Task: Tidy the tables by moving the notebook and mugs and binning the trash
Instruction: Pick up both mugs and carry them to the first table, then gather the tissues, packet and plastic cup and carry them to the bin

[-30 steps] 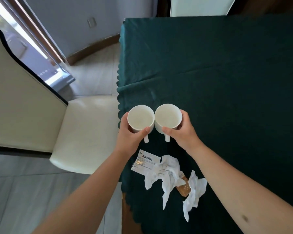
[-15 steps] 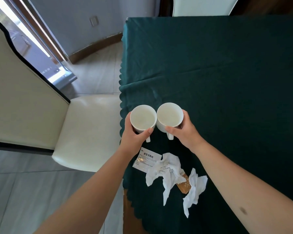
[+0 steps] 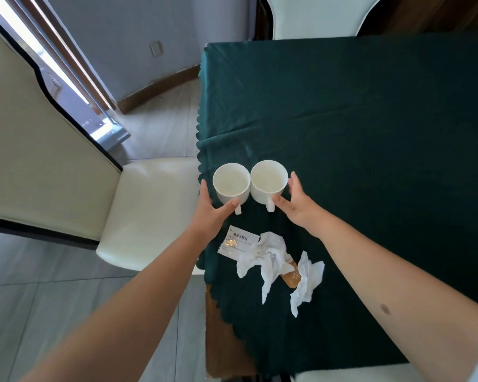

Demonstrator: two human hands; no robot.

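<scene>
Two empty white mugs stand side by side and touching near the left edge of the dark green tablecloth [image 3: 370, 128], handles pointing toward me. My left hand [image 3: 210, 213] cups loosely around the left mug [image 3: 231, 183]; its thumb stands clear of the wall and one fingertip rests by the base. My right hand [image 3: 293, 205] is spread beside the right mug [image 3: 269, 180] without wrapping it. Trash lies nearer to me: a white printed sachet [image 3: 233, 241], a crumpled tissue [image 3: 265, 255], a second tissue [image 3: 305, 282] and an orange packet [image 3: 291, 278] partly under them. No notebook is in view.
A cream padded chair [image 3: 149, 210] stands tight against the table's left side, its tall back further left. Another cream chair [image 3: 315, 15] is at the far end, and a pale seat edge [image 3: 356, 374] shows at the bottom right. Grey tiled floor [image 3: 39, 299] lies to the left.
Both hands have loosened from a wrapped grip on the mugs and drawn back slightly. The mugs now stand on the cloth.
</scene>
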